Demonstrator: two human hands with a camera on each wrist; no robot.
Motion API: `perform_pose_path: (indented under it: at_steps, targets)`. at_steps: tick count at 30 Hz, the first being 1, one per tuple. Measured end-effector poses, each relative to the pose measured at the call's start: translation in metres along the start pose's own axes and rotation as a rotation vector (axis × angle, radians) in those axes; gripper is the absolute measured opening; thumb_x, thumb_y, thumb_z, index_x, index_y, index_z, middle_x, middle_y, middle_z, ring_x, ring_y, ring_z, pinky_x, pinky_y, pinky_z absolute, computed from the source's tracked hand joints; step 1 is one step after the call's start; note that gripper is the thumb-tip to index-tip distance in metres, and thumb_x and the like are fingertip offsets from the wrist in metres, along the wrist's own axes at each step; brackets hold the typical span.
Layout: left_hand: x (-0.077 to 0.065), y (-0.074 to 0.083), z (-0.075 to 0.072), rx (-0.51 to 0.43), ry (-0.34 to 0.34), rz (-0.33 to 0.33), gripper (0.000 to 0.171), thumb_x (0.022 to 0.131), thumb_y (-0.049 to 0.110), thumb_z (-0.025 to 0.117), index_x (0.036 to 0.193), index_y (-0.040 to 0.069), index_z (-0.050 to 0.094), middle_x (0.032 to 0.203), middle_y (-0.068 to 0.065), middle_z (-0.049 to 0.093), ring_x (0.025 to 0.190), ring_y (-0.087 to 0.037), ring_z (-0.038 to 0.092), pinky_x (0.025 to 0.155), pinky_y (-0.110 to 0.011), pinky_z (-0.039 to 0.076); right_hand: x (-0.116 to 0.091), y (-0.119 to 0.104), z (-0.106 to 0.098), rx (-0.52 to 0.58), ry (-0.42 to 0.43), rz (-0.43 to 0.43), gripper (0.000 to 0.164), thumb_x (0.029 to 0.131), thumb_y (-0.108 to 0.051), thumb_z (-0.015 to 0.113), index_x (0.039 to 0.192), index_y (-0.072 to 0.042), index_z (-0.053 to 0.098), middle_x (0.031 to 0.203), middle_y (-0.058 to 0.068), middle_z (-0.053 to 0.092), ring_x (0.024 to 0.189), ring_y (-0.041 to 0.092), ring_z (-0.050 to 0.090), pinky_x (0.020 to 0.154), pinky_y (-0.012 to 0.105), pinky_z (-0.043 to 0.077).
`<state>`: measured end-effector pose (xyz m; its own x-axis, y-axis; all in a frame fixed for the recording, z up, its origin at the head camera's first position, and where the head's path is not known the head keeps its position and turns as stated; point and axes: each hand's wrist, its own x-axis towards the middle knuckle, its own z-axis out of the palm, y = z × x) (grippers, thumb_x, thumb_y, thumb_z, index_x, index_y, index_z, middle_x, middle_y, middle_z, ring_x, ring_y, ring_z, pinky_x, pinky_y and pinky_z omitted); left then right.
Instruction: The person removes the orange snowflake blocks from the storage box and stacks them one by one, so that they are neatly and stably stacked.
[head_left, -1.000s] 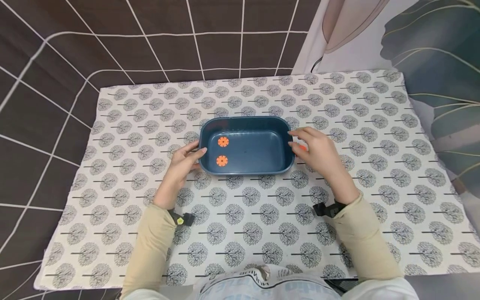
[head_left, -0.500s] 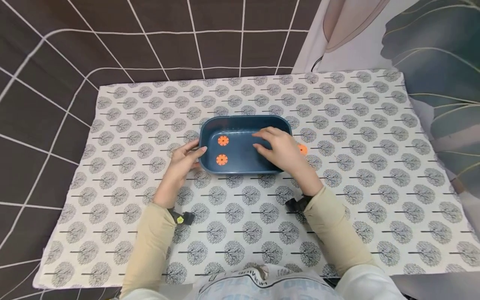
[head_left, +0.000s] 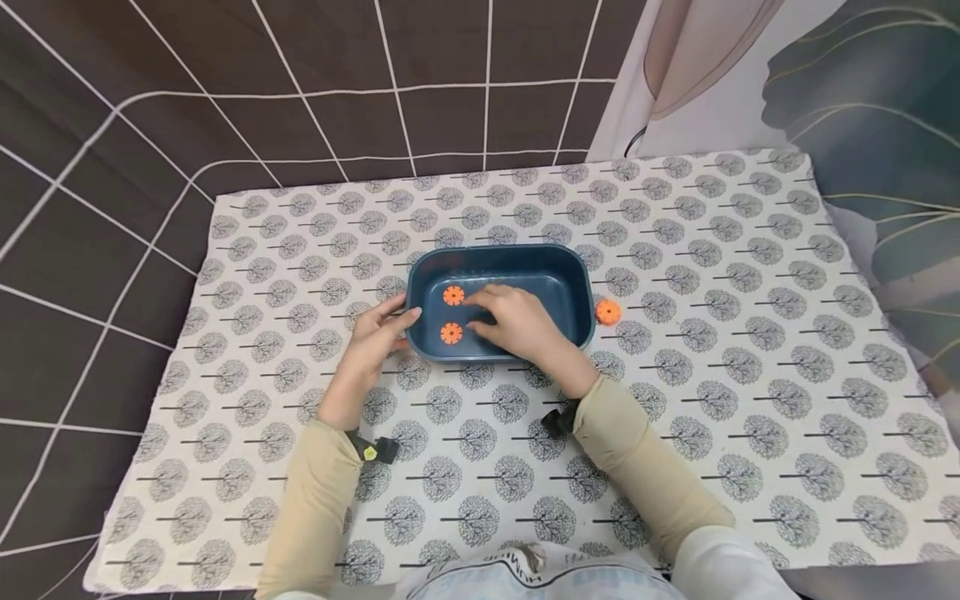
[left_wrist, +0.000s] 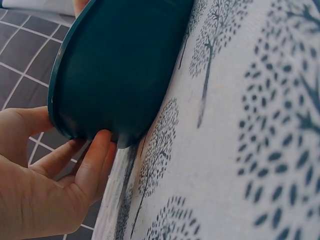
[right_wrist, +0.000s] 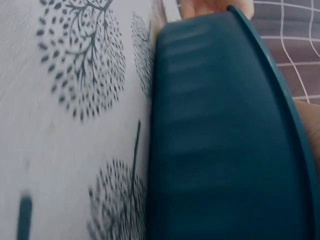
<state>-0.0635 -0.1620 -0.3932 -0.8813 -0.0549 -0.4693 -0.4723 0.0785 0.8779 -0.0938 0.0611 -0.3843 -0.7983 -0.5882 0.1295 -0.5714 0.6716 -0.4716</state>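
A dark blue plastic basin [head_left: 566,357] stands on the patterned cloth. On its floor, toward the left end, lie two flat orange notched discs, a far disc [head_left: 453,296] and a near disc [head_left: 451,333]. My left hand [head_left: 371,337] holds the basin's left end, thumb at the rim and fingers against the outer wall [left_wrist: 117,65], as the left wrist view shows. Inside the basin reaches my right hand [head_left: 517,323], thumb and forefinger apart, fingertips close beside the discs; whether they touch one is unclear. The basin wall [right_wrist: 225,125] hides this hand's fingers in the right wrist view.
Just outside the basin's right end sits another orange notched piece [head_left: 608,312], looking thicker than the discs. A tree-print cloth [head_left: 712,400] covers the table. Dark grid-patterned fabric [head_left: 435,50] hangs behind and at left; a leaf-patterned curtain [head_left: 885,150] hangs at right.
From the basin's right end, my right hand has moved left into it, close to the two discs, uncovering the orange piece outside. My left hand keeps its hold. The head view has shifted slightly.
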Motion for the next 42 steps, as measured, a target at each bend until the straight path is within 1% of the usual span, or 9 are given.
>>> perform_pose_path:
  at_steps: [5, 11, 16, 21, 25, 29, 36, 39, 42]
  targets:
    - [0.001, -0.001, -0.001, 0.0, -0.009, 0.001, 0.054, 0.089, 0.021, 0.063, 0.14, 0.017, 0.044, 0.131, -0.008, 0.052, 0.103, -0.019, 0.059, 0.079, -0.025, 0.054, 0.009, -0.008, 0.009, 0.013, -0.077, 0.019, 0.04, 0.08, -0.024, 0.074, 0.117, -0.012, 0.065, 0.112, 0.006, 0.064, 0.101, 0.021, 0.061, 0.086, 0.036, 0.052]
    - [0.0, -0.001, -0.002, -0.002, -0.019, 0.01, 0.055, 0.09, 0.021, 0.063, 0.14, 0.017, 0.043, 0.134, -0.008, 0.05, 0.102, -0.018, 0.059, 0.079, -0.025, 0.054, 0.02, -0.017, 0.015, 0.0, -0.194, 0.032, 0.043, 0.079, -0.024, 0.076, 0.118, -0.012, 0.064, 0.124, 0.008, 0.06, 0.115, 0.023, 0.055, 0.098, 0.038, 0.046]
    - [-0.001, -0.001, -0.001, -0.012, -0.017, 0.01, 0.054, 0.09, 0.019, 0.062, 0.14, 0.015, 0.043, 0.132, -0.01, 0.051, 0.094, -0.015, 0.061, 0.077, -0.025, 0.055, 0.026, -0.02, 0.02, -0.007, -0.267, 0.041, 0.045, 0.078, -0.025, 0.076, 0.119, -0.012, 0.064, 0.124, 0.008, 0.059, 0.114, 0.023, 0.056, 0.096, 0.038, 0.047]
    - [-0.001, -0.001, -0.002, 0.0, -0.018, -0.002, 0.055, 0.09, 0.021, 0.062, 0.14, 0.016, 0.043, 0.133, -0.01, 0.05, 0.094, -0.015, 0.061, 0.078, -0.025, 0.055, 0.03, -0.021, 0.027, -0.005, -0.297, 0.049, 0.045, 0.08, -0.025, 0.075, 0.121, -0.011, 0.063, 0.127, 0.01, 0.057, 0.114, 0.024, 0.055, 0.096, 0.037, 0.047]
    - [-0.001, 0.0, -0.003, 0.01, -0.026, 0.001, 0.056, 0.089, 0.024, 0.063, 0.141, 0.016, 0.042, 0.136, -0.009, 0.049, 0.098, -0.017, 0.061, 0.08, -0.026, 0.055, 0.033, -0.021, 0.027, 0.052, -0.32, 0.085, 0.044, 0.081, -0.02, 0.074, 0.122, -0.009, 0.062, 0.127, 0.013, 0.054, 0.111, 0.025, 0.056, 0.095, 0.036, 0.048]
    - [0.001, 0.001, -0.003, 0.005, -0.019, 0.014, 0.055, 0.089, 0.022, 0.063, 0.14, 0.015, 0.043, 0.135, -0.009, 0.05, 0.095, -0.014, 0.06, 0.079, -0.025, 0.055, 0.037, -0.021, 0.027, 0.091, -0.32, 0.125, 0.039, 0.081, -0.019, 0.074, 0.116, -0.007, 0.064, 0.121, 0.012, 0.055, 0.105, 0.023, 0.057, 0.091, 0.033, 0.049]
    - [0.0, 0.003, -0.002, -0.019, -0.014, 0.023, 0.054, 0.09, 0.018, 0.062, 0.14, 0.013, 0.043, 0.131, -0.011, 0.051, 0.087, -0.011, 0.06, 0.077, -0.024, 0.055, 0.041, -0.02, 0.026, 0.079, -0.327, 0.17, 0.035, 0.078, -0.024, 0.076, 0.107, -0.006, 0.067, 0.113, 0.011, 0.056, 0.097, 0.022, 0.056, 0.084, 0.033, 0.05]
    - [0.0, 0.002, -0.002, -0.021, -0.013, 0.019, 0.054, 0.089, 0.018, 0.063, 0.139, 0.013, 0.044, 0.13, -0.012, 0.052, 0.087, -0.011, 0.06, 0.076, -0.024, 0.055, 0.04, -0.02, 0.027, 0.089, -0.338, 0.201, 0.036, 0.078, -0.025, 0.077, 0.107, -0.006, 0.067, 0.113, 0.01, 0.055, 0.095, 0.022, 0.056, 0.083, 0.033, 0.05]
    - [0.0, 0.001, -0.001, -0.023, -0.016, 0.016, 0.053, 0.09, 0.018, 0.062, 0.14, 0.013, 0.043, 0.129, -0.012, 0.052, 0.088, -0.011, 0.061, 0.076, -0.023, 0.056, 0.038, -0.02, 0.027, 0.097, -0.344, 0.199, 0.037, 0.079, -0.024, 0.076, 0.11, -0.006, 0.066, 0.116, 0.01, 0.056, 0.097, 0.022, 0.056, 0.085, 0.033, 0.049]
